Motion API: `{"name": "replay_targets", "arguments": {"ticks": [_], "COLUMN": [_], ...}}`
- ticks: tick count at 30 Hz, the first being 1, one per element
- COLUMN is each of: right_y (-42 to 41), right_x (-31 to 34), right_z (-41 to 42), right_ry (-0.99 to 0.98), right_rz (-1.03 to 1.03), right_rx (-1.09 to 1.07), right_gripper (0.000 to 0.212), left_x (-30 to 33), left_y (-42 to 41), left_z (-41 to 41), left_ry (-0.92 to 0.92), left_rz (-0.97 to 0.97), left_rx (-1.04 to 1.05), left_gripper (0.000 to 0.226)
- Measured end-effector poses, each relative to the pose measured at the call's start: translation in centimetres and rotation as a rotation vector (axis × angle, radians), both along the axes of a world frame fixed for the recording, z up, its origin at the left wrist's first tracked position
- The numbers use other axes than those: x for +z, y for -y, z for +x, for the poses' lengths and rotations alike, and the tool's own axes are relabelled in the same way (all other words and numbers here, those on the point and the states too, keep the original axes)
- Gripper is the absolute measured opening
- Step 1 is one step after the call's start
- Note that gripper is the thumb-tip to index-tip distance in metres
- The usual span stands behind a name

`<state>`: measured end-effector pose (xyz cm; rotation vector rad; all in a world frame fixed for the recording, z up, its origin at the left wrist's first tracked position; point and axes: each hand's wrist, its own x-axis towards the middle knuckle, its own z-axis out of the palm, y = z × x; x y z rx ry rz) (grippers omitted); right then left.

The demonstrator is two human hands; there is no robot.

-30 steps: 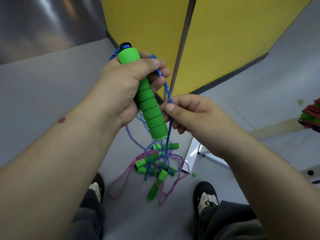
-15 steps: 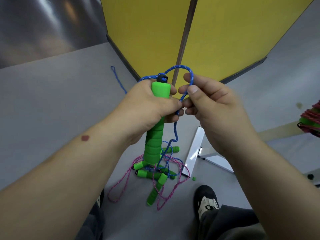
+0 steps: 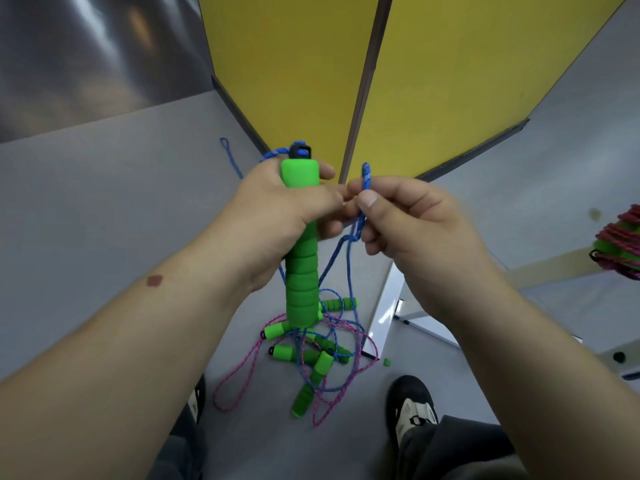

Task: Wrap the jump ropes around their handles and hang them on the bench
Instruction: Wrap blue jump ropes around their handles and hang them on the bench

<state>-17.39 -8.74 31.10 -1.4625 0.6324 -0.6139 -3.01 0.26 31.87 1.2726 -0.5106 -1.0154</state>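
Note:
My left hand point(image 3: 277, 216) grips a green foam handle point(image 3: 302, 271) upright, its black cap at the top. A blue rope point(image 3: 337, 261) leaves that cap, loops behind my left hand and hangs down to the floor. My right hand point(image 3: 405, 220) pinches a doubled stretch of the blue rope between thumb and forefinger, just right of the handle. Below, a tangle of green handles point(image 3: 313, 358) with pink and blue ropes lies on the grey floor. A wrapped pink rope bundle point(image 3: 620, 244) hangs at the right edge.
Yellow panels point(image 3: 450, 81) stand ahead, meeting at a dark post. A white bench frame point(image 3: 384, 306) runs down to the floor on the right. My two shoes point(image 3: 412, 410) stand either side of the pile. A small green scrap point(image 3: 387, 362) lies beside it.
The handle went from tilted to upright and lower in my left hand. My right hand rose from beside the handle's lower end to its top, and its rope loop shrank.

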Motion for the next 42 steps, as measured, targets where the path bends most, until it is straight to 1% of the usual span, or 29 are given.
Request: {"name": "replay_targets", "arguments": {"ticks": [2, 3, 8, 13, 15, 17, 20, 24, 26, 28, 31, 33, 34, 38, 40, 42], "right_y": [0.2, 0.2, 0.0, 0.1, -0.1, -0.3, -0.6, -0.5, -0.6, -0.5, -0.4, -0.5, -0.5, -0.3, -0.3, -0.4], "right_x": [0.2, 0.2, 0.1, -0.3, -0.4, -0.4, -0.2, 0.1, 0.2, 0.4, 0.7, 0.8, 0.8, 0.6, 0.3, -0.1], "right_z": [0.0, 0.0, 0.1, 0.2, 0.1, 0.0, -0.1, 0.0, 0.0, 0.0, 0.0, 0.0, 0.0, 0.0, 0.1, 0.0], "right_ry": [0.033, 0.037, 0.016, -0.023, -0.075, -0.136, -0.204, -0.156, -0.121, -0.062, -0.009, 0.005, 0.009, -0.009, -0.045, -0.090], "right_rz": [0.003, 0.005, 0.013, -0.008, 0.035, 0.078, 0.016, -0.009, -0.023, -0.010, -0.008, -0.009, -0.005, 0.035, 0.095, 0.147], "right_rx": [-0.051, -0.069, -0.082, -0.075, -0.018, 0.068, 0.137, 0.078, 0.026, -0.033, -0.099, -0.113, -0.118, -0.108, -0.051, 0.057], "right_gripper": [0.016, 0.016, 0.014, 0.013, 0.014, 0.019, 0.019, 0.017, 0.017, 0.018, 0.015, 0.015, 0.014, 0.015, 0.018, 0.024], "left_x": [-0.4, -0.4, -0.5, -0.2, 0.1, 0.3, 0.3, -0.2, -0.2, -0.1, -0.2, -0.4, -0.4, -0.1, 0.0, 0.3], "left_y": [0.1, 0.1, 0.4, 0.2, 0.2, 0.2, 0.3, 0.3, 0.2, 0.1, 0.0, 0.0, 0.1, 0.1, 0.1, 0.1], "left_z": [-0.5, -0.8, -1.1, -1.1, -0.9, -0.5, -0.2, -0.4, -0.6, -0.7, -1.1, -1.5, -1.6, -1.6, -1.3, -1.0], "left_ry": [0.072, 0.103, 0.192, 0.088, 0.012, -0.059, -0.067, 0.010, 0.011, 0.013, 0.164, 0.252, 0.258, 0.172, 0.110, 0.033], "left_rz": [0.028, 0.038, 0.074, 0.026, -0.003, -0.011, -0.007, 0.013, 0.005, 0.002, 0.042, 0.054, 0.050, 0.003, -0.044, -0.095], "left_rx": [-0.092, -0.118, -0.118, -0.087, -0.025, 0.059, 0.124, 0.121, 0.062, -0.041, -0.151, -0.162, -0.153, -0.071, -0.020, 0.031], "left_gripper": [0.048, 0.049, 0.041, 0.030, 0.024, 0.024, 0.023, 0.023, 0.027, 0.034, 0.033, 0.027, 0.025, 0.028, 0.028, 0.028]}}
